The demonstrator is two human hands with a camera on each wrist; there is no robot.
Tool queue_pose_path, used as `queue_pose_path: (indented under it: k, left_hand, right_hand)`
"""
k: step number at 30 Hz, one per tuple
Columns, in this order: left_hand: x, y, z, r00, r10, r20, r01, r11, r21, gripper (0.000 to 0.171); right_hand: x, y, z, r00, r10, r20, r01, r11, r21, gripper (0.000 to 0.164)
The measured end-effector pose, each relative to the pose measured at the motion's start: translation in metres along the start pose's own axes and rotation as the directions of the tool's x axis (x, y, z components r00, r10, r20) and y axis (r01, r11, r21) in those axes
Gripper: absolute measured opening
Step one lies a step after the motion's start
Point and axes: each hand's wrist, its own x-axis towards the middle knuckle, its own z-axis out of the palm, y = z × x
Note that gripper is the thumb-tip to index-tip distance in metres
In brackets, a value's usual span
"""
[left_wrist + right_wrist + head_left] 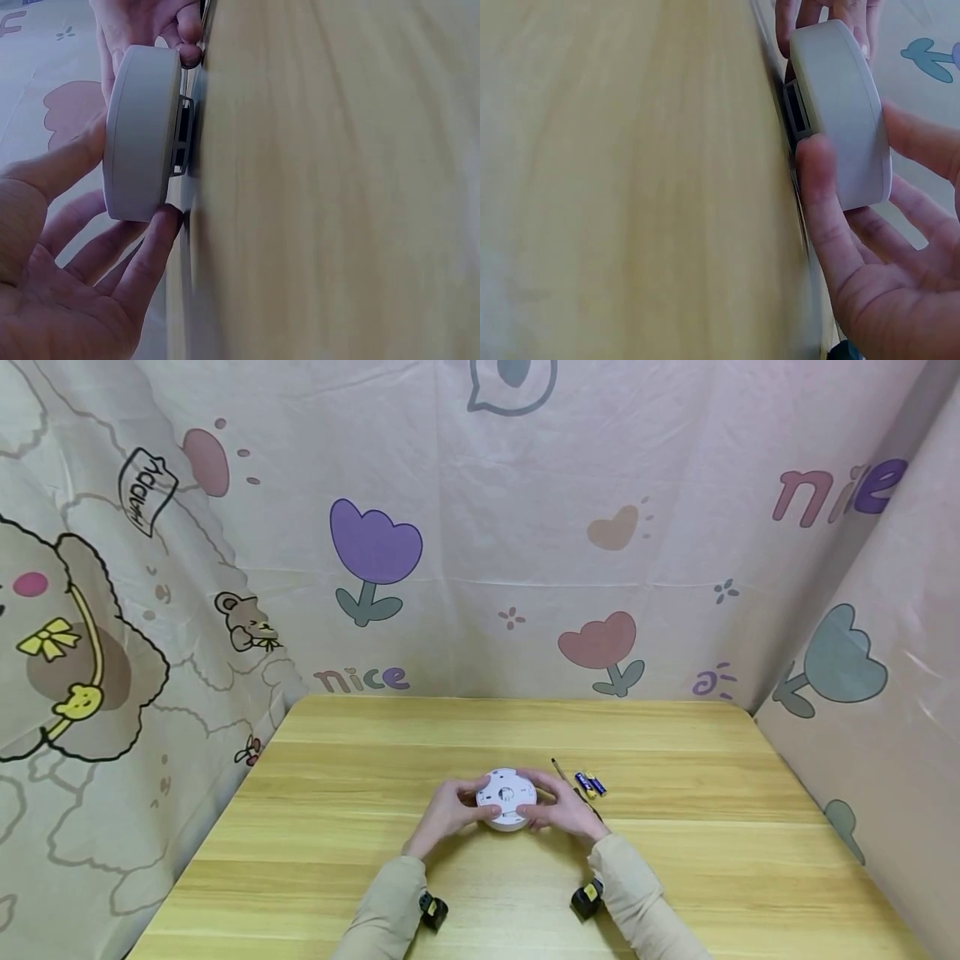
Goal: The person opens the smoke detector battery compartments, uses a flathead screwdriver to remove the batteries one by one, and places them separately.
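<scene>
A white, round smoke detector (506,800) is held between both hands over the middle of the table, its flat back with printed marks and small slots facing up. Its vented dark-slotted dome points down, close over the wood, as both wrist views show. My left hand (452,812) grips the left edge, thumb on the upper face and fingers curled under the rim. On the opposite edge, my right hand (561,810) holds it the same way. In the left wrist view the smoke detector (139,139) shows its smooth side wall.
Just right of my right hand lie several blue-and-yellow batteries (585,785). A thin screwdriver (560,770) lies between them and that hand, partly hidden by it. The wooden table (360,760) ends at the back against a printed cloth (480,527), with more cloth at both sides.
</scene>
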Motion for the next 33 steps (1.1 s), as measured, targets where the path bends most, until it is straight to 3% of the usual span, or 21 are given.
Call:
queue_pose_path:
  k: [14, 18, 33]
  left_hand:
    - [0.0030, 0.0025, -0.0005, 1.000, -0.020, 0.003, 0.020, 1.000, 0.000, 0.059]
    - [0.0034, 0.0021, 0.0004, 1.000, -0.010, 0.010, 0.010, 0.999, -0.052, 0.060]
    - [0.0035, 0.0023, 0.0016, 1.000, 0.022, 0.000, -0.022, 0.995, -0.102, 0.054]
  right_hand:
    - [-0.0002, 0.0024, -0.0024, 0.999, 0.042, 0.008, -0.043, 0.995, 0.093, 0.075]
    - [0.0002, 0.0042, -0.0037, 0.999, 0.043, 0.006, -0.043, 0.993, 0.111, 0.074]
    - [-0.0009, 0.0029, -0.0030, 0.999, -0.034, -0.013, 0.035, 0.998, 0.053, 0.072]
